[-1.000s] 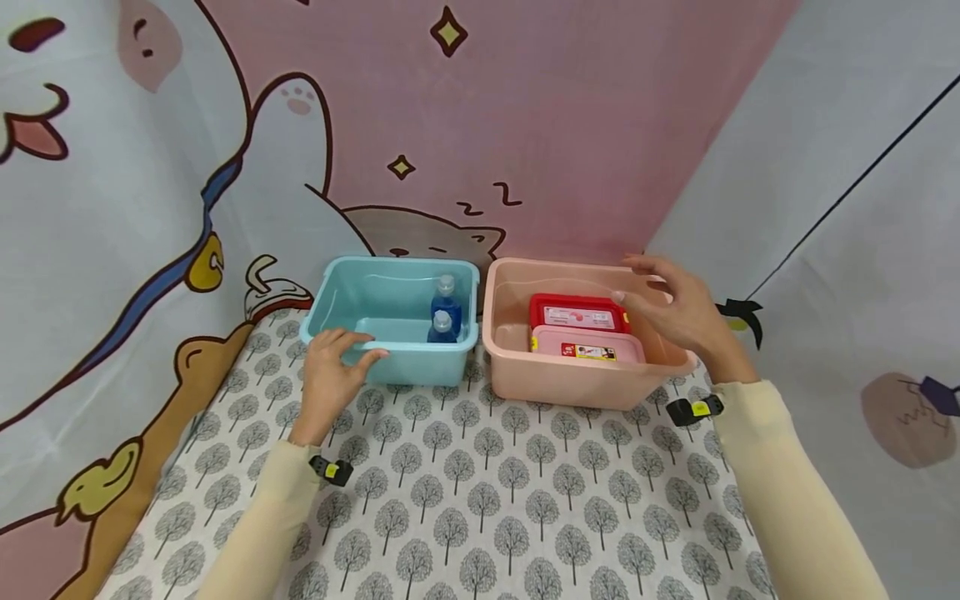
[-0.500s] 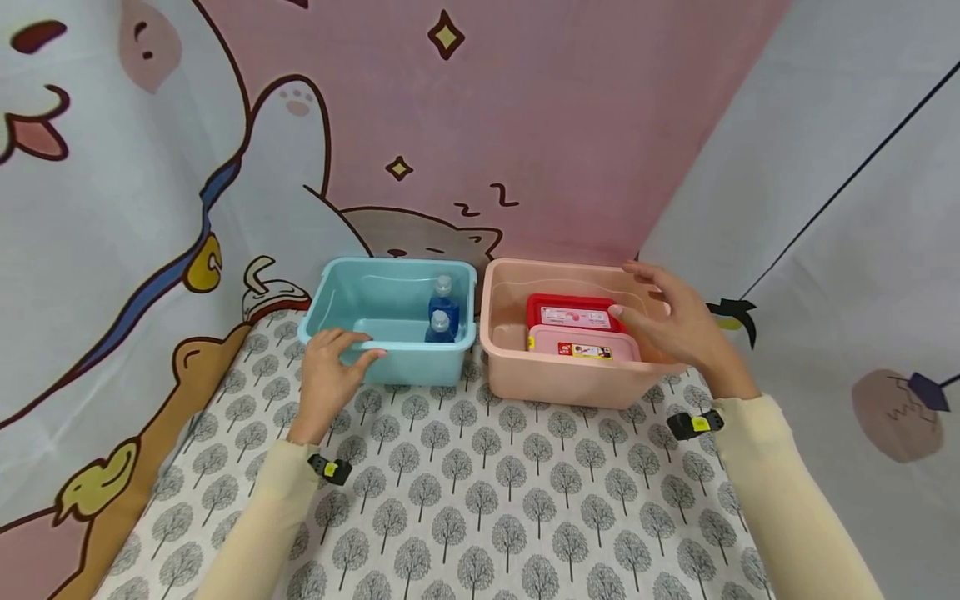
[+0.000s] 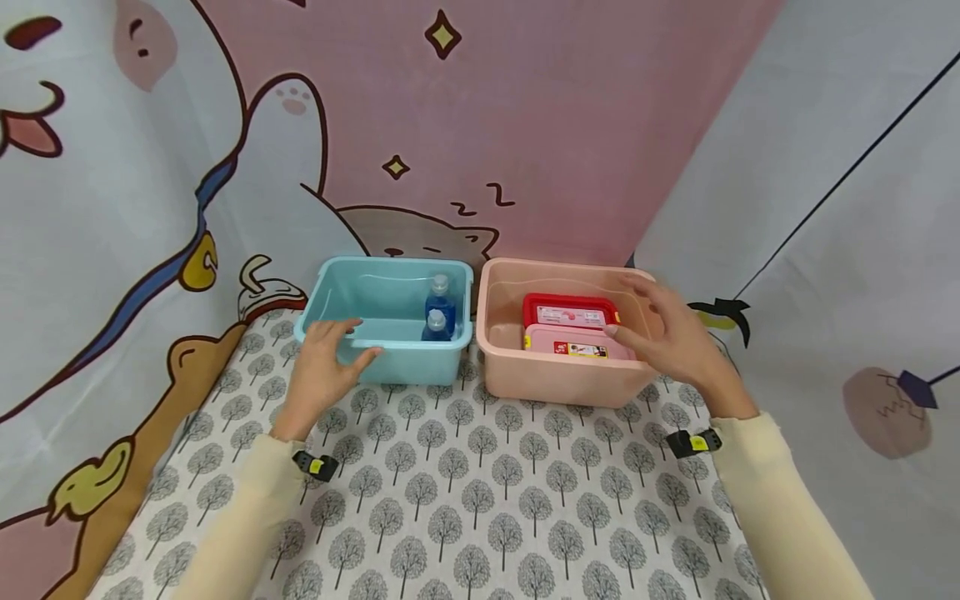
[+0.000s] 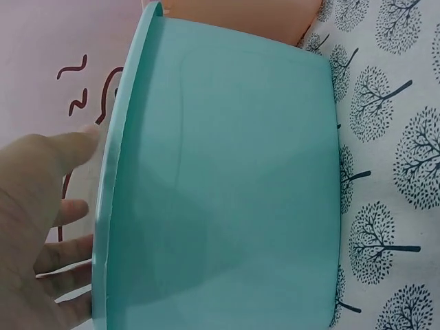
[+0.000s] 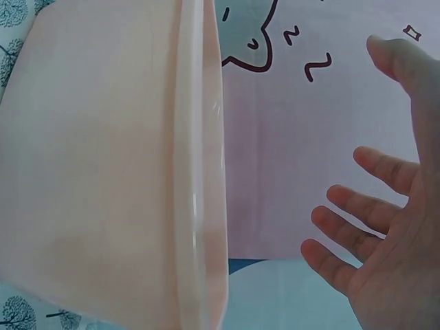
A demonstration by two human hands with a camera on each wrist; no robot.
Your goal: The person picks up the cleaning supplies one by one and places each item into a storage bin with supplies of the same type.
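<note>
My left hand [image 3: 321, 371] is at the front left of a light blue plastic bin [image 3: 408, 367], its thumb and fingers spread apart. In the left wrist view, the fingers [image 4: 72, 254] reach over to the inner side of the rim. Two small bottles of blue liquid, a rear bottle [image 3: 442, 310] and a front bottle [image 3: 434, 330], stand in the bin's right end. My right hand [image 3: 678, 337] hovers over the right end of a pink plastic bin [image 3: 562, 381], fingers parted and holding nothing. Inside it lie a red-lidded box [image 3: 570, 308] and a pink-lidded box [image 3: 542, 339].
Both bins stand side by side on a cloth [image 3: 450, 500] printed with grey trees, a narrow gap between them. Close behind them hangs a pink cartoon curtain [image 3: 570, 150]. Pale fabric [image 3: 840, 317] hangs along the right side.
My right hand has come down and slightly toward me over the pink bin. My left hand has shifted a little left, its fingers spreading. The whole view has drifted slightly; the bins' contents stay put.
</note>
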